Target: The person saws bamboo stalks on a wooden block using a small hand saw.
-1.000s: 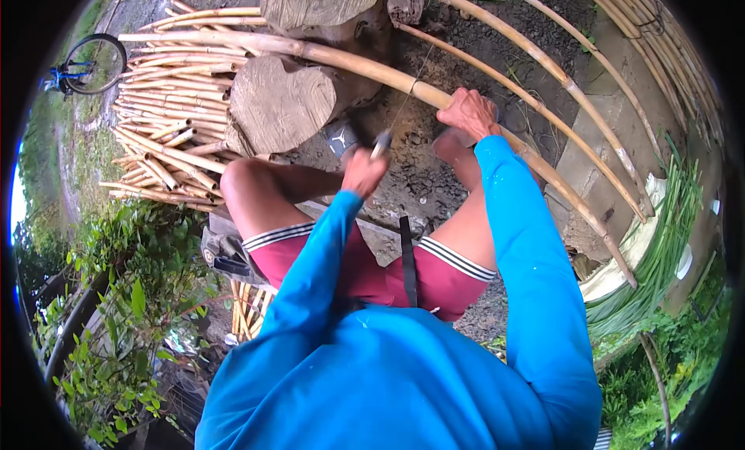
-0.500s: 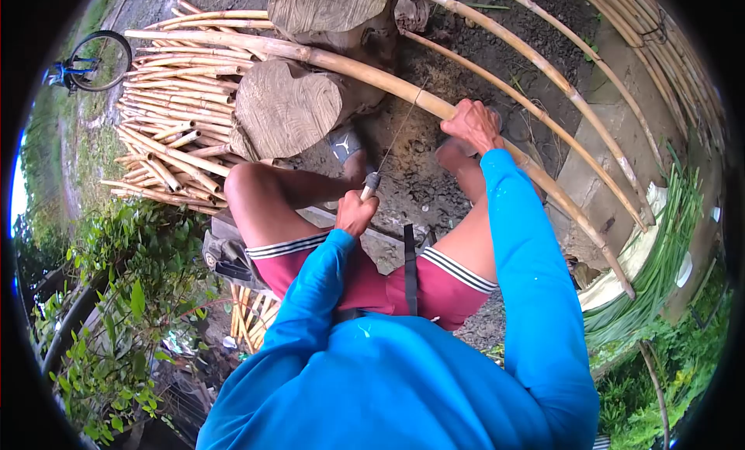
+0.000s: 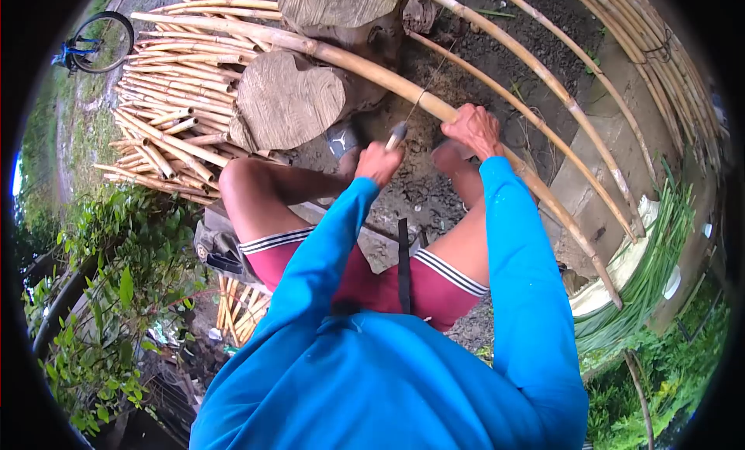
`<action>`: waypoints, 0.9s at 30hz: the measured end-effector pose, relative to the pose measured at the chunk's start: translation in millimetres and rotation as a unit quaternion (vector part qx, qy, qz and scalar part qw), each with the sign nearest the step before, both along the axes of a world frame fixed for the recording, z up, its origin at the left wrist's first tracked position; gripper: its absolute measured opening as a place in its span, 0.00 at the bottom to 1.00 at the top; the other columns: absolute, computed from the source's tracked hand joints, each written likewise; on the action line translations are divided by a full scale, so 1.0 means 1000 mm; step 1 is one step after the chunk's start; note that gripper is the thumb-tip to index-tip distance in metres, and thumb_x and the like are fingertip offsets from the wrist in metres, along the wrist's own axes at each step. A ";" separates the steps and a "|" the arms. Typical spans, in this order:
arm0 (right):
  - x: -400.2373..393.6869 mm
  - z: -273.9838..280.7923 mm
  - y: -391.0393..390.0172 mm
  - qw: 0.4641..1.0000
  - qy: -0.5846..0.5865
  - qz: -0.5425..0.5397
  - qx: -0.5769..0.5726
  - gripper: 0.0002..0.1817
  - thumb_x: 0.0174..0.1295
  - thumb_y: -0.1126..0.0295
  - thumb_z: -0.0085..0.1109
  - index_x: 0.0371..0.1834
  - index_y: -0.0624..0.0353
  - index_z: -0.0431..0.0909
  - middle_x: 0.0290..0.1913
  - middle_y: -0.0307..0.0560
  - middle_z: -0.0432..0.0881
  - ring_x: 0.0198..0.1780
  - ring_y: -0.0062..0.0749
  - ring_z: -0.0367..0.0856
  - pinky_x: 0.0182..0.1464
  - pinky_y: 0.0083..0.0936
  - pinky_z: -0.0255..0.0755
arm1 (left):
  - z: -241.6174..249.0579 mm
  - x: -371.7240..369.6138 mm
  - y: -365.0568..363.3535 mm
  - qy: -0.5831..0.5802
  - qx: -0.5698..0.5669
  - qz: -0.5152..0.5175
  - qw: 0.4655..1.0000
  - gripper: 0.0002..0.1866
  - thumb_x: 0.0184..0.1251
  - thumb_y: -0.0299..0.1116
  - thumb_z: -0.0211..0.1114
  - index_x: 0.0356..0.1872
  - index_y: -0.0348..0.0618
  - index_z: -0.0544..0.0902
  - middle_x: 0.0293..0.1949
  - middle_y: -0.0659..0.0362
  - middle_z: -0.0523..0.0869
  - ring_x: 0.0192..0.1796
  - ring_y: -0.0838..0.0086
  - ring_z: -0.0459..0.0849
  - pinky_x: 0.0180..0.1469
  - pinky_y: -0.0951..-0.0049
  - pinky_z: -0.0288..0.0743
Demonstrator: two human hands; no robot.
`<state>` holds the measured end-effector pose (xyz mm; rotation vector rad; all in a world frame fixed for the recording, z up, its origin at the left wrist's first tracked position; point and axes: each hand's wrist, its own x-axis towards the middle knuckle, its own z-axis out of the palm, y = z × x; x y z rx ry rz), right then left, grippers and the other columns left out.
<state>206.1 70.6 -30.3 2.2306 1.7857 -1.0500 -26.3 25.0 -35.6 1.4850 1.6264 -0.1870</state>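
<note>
A long bamboo pole runs from the upper left to the lower right, passing over the cut wooden stumps. My right hand is wrapped round it right of the stumps. Lower and to the left, my left hand is closed on the handle of a thin-bladed saw. The narrow blade reaches up and crosses the pole just left of my right hand. A heart-shaped stump and another stump stand beneath the pole.
Many cut bamboo pieces lie piled at the left. More long poles curve along the right, near green leaf strips. A bicycle is at the upper left, with a leafy bush below.
My left hand has moved up and to the right with the saw, nearer the pole. My right hand keeps its grip. The whole view has shifted slightly.
</note>
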 end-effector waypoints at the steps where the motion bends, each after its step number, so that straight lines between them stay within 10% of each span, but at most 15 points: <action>1: 0.002 -0.003 0.006 1.000 -0.018 0.008 -0.005 0.24 0.48 0.53 0.62 0.43 0.57 0.88 0.45 0.66 0.85 0.49 0.62 0.84 0.55 0.45 0.77 | -0.012 -0.015 -0.012 0.000 0.014 -0.041 0.999 0.24 0.58 0.43 0.56 0.45 0.33 0.85 0.44 0.29 0.83 0.52 0.42 0.83 0.59 0.53 0.74; 2: -0.001 -0.008 0.006 0.999 -0.032 0.011 -0.014 0.24 0.48 0.53 0.62 0.43 0.57 0.88 0.45 0.66 0.85 0.49 0.61 0.84 0.55 0.45 0.78 | -0.028 -0.041 -0.036 -0.098 0.027 0.041 0.994 0.28 0.58 0.43 0.58 0.56 0.34 0.77 0.46 0.37 0.83 0.52 0.50 0.83 0.56 0.57 0.74; 5: -0.001 -0.011 -0.003 1.000 -0.013 0.004 -0.025 0.24 0.48 0.54 0.62 0.43 0.57 0.88 0.45 0.66 0.85 0.49 0.63 0.84 0.55 0.46 0.77 | 0.012 -0.002 -0.014 -0.055 -0.016 0.156 0.986 0.24 0.59 0.42 0.52 0.45 0.30 0.84 0.42 0.28 0.83 0.53 0.40 0.83 0.62 0.54 0.72; 10: 0.000 -0.008 0.000 1.000 -0.009 0.000 0.005 0.23 0.47 0.54 0.62 0.42 0.57 0.88 0.45 0.65 0.85 0.49 0.64 0.84 0.55 0.48 0.76 | -0.036 -0.031 -0.029 -0.087 0.027 0.064 0.994 0.27 0.62 0.44 0.57 0.58 0.36 0.78 0.52 0.39 0.83 0.57 0.49 0.81 0.59 0.56 0.72; 14: -0.001 -0.007 0.001 1.000 -0.013 -0.002 -0.012 0.23 0.48 0.54 0.62 0.41 0.59 0.88 0.46 0.66 0.85 0.50 0.65 0.83 0.56 0.49 0.76 | -0.038 -0.028 -0.021 -0.035 -0.016 0.112 0.993 0.26 0.56 0.44 0.59 0.50 0.32 0.80 0.44 0.35 0.84 0.50 0.46 0.84 0.52 0.55 0.75; 15: -0.001 -0.013 0.002 1.000 -0.013 -0.005 0.015 0.23 0.46 0.54 0.63 0.40 0.60 0.87 0.44 0.67 0.85 0.48 0.64 0.84 0.54 0.49 0.77 | 0.029 0.015 0.023 -0.024 -0.068 0.127 0.989 0.29 0.56 0.48 0.57 0.43 0.24 0.83 0.43 0.29 0.84 0.53 0.42 0.84 0.57 0.55 0.76; 16: -0.003 -0.011 0.010 1.000 -0.013 -0.004 0.024 0.23 0.46 0.54 0.63 0.40 0.60 0.87 0.44 0.67 0.85 0.48 0.64 0.84 0.54 0.49 0.77 | -0.031 0.034 0.044 -0.022 0.004 0.118 0.993 0.30 0.55 0.50 0.58 0.37 0.22 0.82 0.39 0.30 0.84 0.47 0.42 0.86 0.51 0.53 0.78; 20: 0.002 -0.001 0.008 1.000 -0.008 -0.004 0.029 0.21 0.47 0.55 0.62 0.36 0.62 0.87 0.41 0.68 0.85 0.44 0.65 0.84 0.48 0.46 0.79 | 0.062 -0.013 0.006 -0.162 0.042 0.042 0.985 0.19 0.56 0.42 0.62 0.31 0.31 0.81 0.28 0.37 0.82 0.34 0.44 0.83 0.41 0.53 0.75; 21: 0.003 -0.004 0.006 0.999 0.005 0.009 0.036 0.22 0.46 0.54 0.63 0.34 0.63 0.87 0.38 0.65 0.85 0.41 0.61 0.85 0.46 0.44 0.79 | 0.076 -0.033 -0.015 -0.193 0.042 0.069 0.978 0.17 0.57 0.40 0.64 0.26 0.32 0.78 0.25 0.39 0.81 0.29 0.45 0.79 0.37 0.53 0.72; 22: 0.006 -0.007 0.003 0.999 0.016 0.024 0.042 0.22 0.46 0.53 0.64 0.33 0.63 0.86 0.36 0.63 0.86 0.38 0.57 0.86 0.44 0.42 0.79 | 0.086 -0.055 -0.032 -0.228 0.071 0.047 0.970 0.12 0.56 0.38 0.64 0.28 0.37 0.81 0.20 0.60 0.77 0.22 0.77 0.74 0.25 0.71 0.66; 23: 0.013 -0.007 0.006 0.998 0.011 0.025 0.051 0.22 0.46 0.53 0.64 0.33 0.63 0.86 0.36 0.63 0.86 0.38 0.57 0.86 0.44 0.42 0.79 | 0.096 -0.073 -0.045 -0.274 -0.007 0.124 0.954 0.12 0.56 0.39 0.64 0.27 0.39 0.80 0.20 0.65 0.74 0.22 0.82 0.69 0.24 0.74 0.63; 25: 0.027 -0.009 0.016 0.980 0.163 0.049 -0.107 0.25 0.45 0.49 0.67 0.28 0.64 0.83 0.28 0.55 0.84 0.32 0.42 0.85 0.35 0.37 0.78 | 0.102 -0.097 -0.061 -0.231 0.004 0.155 0.961 0.14 0.55 0.37 0.64 0.30 0.33 0.80 0.22 0.53 0.80 0.25 0.69 0.76 0.32 0.65 0.71; 27: 0.038 -0.036 -0.005 0.952 0.304 0.015 -0.023 0.25 0.45 0.49 0.68 0.25 0.65 0.81 0.25 0.52 0.82 0.29 0.38 0.83 0.32 0.35 0.75 | 0.098 -0.108 -0.066 -0.209 0.048 0.152 0.965 0.14 0.56 0.37 0.64 0.32 0.33 0.80 0.23 0.51 0.80 0.26 0.68 0.78 0.34 0.65 0.72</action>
